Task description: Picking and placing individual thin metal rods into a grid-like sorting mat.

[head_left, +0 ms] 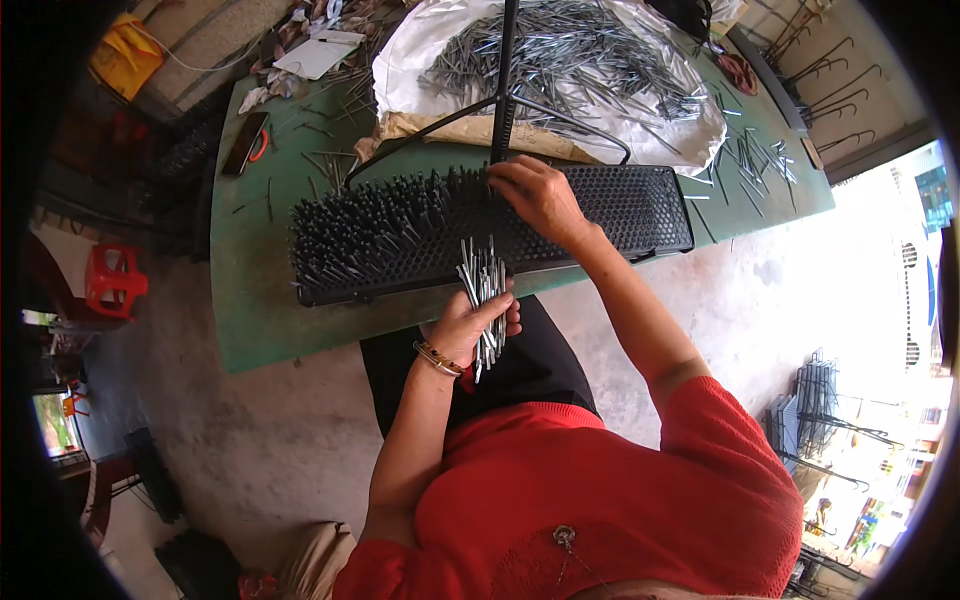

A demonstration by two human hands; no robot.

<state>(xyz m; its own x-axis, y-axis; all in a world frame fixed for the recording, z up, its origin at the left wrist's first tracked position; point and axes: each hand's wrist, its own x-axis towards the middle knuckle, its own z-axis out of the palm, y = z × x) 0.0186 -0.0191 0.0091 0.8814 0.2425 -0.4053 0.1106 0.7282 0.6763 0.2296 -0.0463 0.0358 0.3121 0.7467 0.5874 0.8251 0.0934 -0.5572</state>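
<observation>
A bundle of thin silvery metal rods is gripped in my left hand, in front of the near edge of a long black perforated rack. Many dark-tipped rods stand upright in the holes over the rack's left part, while its right part shows bare holes. My right hand is over the rack's far side, where the standing rods end. Its fingers are pinched together and pointing left; whatever is between them is too small or hidden to make out.
A white sack lies open behind the rack, heaped with loose rods. A black metal stand rises in front of it. Stray rods, a phone and paper lie on the green table. A red stool stands left.
</observation>
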